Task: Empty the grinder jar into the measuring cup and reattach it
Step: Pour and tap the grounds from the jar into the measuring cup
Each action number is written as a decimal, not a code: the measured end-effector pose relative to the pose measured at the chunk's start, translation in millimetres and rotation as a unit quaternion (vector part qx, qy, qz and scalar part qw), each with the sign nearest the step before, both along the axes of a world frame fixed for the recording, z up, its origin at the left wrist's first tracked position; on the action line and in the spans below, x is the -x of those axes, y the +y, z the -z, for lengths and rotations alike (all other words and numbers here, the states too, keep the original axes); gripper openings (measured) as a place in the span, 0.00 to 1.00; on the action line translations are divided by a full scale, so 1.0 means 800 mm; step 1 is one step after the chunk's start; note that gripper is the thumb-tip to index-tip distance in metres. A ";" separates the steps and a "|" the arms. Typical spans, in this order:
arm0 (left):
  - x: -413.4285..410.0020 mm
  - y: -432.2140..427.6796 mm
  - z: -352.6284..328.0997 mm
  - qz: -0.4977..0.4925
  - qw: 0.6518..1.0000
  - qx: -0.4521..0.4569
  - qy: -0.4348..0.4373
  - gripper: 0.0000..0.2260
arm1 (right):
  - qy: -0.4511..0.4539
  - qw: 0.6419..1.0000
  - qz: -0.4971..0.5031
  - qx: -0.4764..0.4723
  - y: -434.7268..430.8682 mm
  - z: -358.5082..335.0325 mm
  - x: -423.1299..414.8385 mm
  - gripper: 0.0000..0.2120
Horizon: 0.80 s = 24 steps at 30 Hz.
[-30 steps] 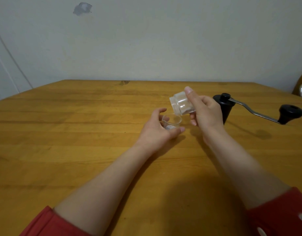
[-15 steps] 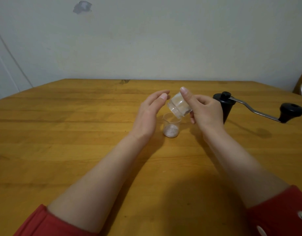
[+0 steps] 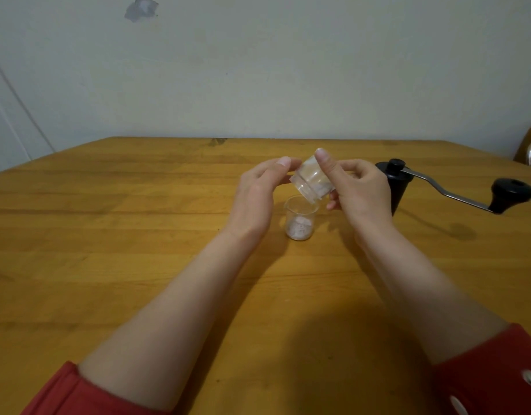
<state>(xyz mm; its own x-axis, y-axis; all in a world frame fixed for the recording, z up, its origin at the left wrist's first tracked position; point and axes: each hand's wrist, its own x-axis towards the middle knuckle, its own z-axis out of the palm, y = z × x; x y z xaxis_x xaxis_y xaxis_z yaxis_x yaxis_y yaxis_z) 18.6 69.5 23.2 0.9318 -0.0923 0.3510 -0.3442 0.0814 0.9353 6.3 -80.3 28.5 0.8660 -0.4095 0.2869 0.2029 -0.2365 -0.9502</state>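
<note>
Clear and thin-walled, so light and breakable, I judge: in the head view the grinder jar [image 3: 310, 182] hangs tilted, mouth down, just above the measuring cup [image 3: 300, 218]. My right hand [image 3: 360, 190] pinches it between thumb and curled fingers. My left hand [image 3: 258, 196] is spread, with fairly straight fingers beside the jar's base; I cannot tell whether they touch it. The jar looks smooth and slippery, so I'd hold its wall, not the stepped neck. Pale powder lies in the small round cup on the grained wooden table [image 3: 108, 220]. A matt black grinder [image 3: 396, 187] stands behind.
</note>
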 end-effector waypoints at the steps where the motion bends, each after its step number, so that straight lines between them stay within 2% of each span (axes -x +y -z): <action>1: 0.001 0.000 0.000 -0.002 1.000 0.002 0.001 0.16 | -0.001 1.000 0.000 0.000 0.000 0.000 0.000 0.31; 14: 0.008 -0.001 -0.008 -0.036 0.997 0.063 -0.008 0.16 | -0.023 0.998 -0.044 -0.044 -0.001 0.007 -0.004 0.20; 20: 0.008 0.001 -0.007 -0.039 0.998 0.056 -0.001 0.11 | -0.042 0.997 -0.063 -0.032 -0.001 0.011 -0.005 0.18; 24: 0.005 0.001 -0.006 -0.046 0.998 0.041 0.019 0.12 | -0.054 0.996 -0.062 -0.021 -0.001 0.013 -0.006 0.16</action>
<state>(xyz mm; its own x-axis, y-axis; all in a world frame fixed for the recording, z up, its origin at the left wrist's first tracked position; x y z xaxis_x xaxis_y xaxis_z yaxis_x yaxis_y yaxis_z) 14.2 70.2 28.1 0.9477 0.0219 0.3185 -0.3186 0.1278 0.9392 10.7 -80.9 17.9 0.8757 -0.3149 0.3660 0.3300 -0.1629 -0.9298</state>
